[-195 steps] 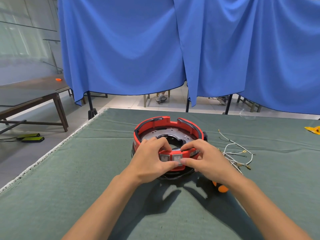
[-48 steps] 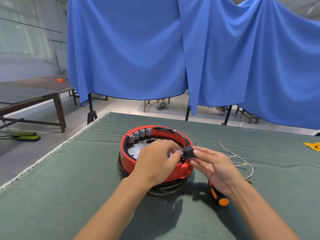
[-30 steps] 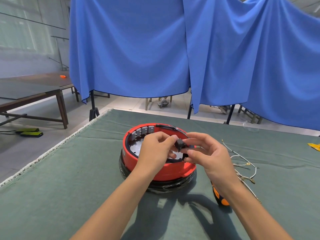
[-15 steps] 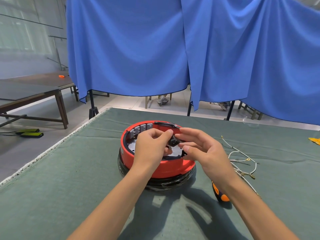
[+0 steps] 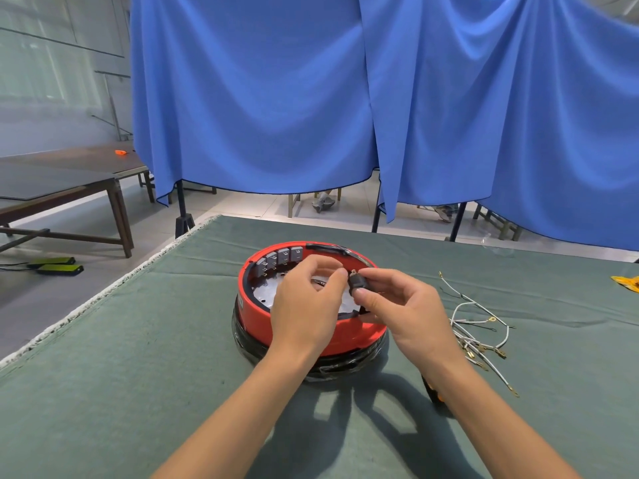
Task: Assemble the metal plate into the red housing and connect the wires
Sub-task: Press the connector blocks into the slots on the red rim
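The round red housing point(image 5: 254, 309) stands on a black base in the middle of the green cloth table point(image 5: 121, 375). Inside it lies the silvery metal plate point(image 5: 266, 292), with a row of grey switches point(image 5: 280, 257) along the far left inner wall. My right hand point(image 5: 404, 311) pinches a small black connector part point(image 5: 358, 283) above the housing. My left hand point(image 5: 306, 302) hovers over the housing, its fingertips touching the part's tip. A bundle of white wires point(image 5: 477, 326) with brass terminals lies loose to the right.
An orange-and-black screwdriver handle point(image 5: 437, 395) lies under my right forearm. A yellow item point(image 5: 627, 281) sits at the table's right edge. Blue curtains point(image 5: 311, 98) hang behind the table. A wooden bench point(image 5: 69, 188) stands on the floor at left.
Both hands rose slightly over the housing with the black part. My right hand turned the part and my left fingertips now meet its tip. Earlier the housing was turned round.
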A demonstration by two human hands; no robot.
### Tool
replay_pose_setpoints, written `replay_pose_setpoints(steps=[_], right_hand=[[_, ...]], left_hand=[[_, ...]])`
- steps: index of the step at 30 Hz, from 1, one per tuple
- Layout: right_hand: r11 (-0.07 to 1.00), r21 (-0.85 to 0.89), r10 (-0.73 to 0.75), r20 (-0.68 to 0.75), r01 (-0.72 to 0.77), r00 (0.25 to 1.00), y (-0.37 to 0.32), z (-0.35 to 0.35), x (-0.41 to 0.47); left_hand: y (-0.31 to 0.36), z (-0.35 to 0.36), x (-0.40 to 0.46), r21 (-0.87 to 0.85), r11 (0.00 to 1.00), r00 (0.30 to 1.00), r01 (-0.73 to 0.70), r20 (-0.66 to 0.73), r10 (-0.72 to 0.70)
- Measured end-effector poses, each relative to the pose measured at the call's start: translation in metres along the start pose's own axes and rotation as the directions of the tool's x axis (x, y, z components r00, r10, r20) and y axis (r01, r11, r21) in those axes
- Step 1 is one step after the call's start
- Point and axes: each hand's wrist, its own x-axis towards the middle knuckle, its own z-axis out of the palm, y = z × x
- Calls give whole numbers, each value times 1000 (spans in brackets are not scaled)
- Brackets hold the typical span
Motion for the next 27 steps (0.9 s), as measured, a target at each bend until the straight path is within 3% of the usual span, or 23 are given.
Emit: replay_pose_setpoints(steps=[3, 6, 8, 20, 24, 27], right_hand=[[998, -57, -3, -85, -2, 996, 1, -7, 1], [991, -137, -16, -140, -4, 990, 2, -15, 3], [981, -193, -26, -148, -3, 989, 3, -17, 4], [872, -485, -99, -36, 69, 994, 6, -8, -3], [803, -583, -154, 2, 126, 988, 5, -5, -7], [725, -664, -208, 42, 183, 977, 7, -6, -7]], left_hand=[[-6, 2, -4, 276, 959, 997, -64, -27, 74], [-14, 4, -10, 545, 821, 984, -171, 48, 173], [-18, 5, -12, 619, 744, 966, -254, 118, 232], [-23, -27, 3, 505, 794, 939, -339, 236, 250], [-24, -17, -4, 617, 719, 942, -319, 125, 310], [-20, -4, -11, 607, 742, 942, -285, 34, 334]])
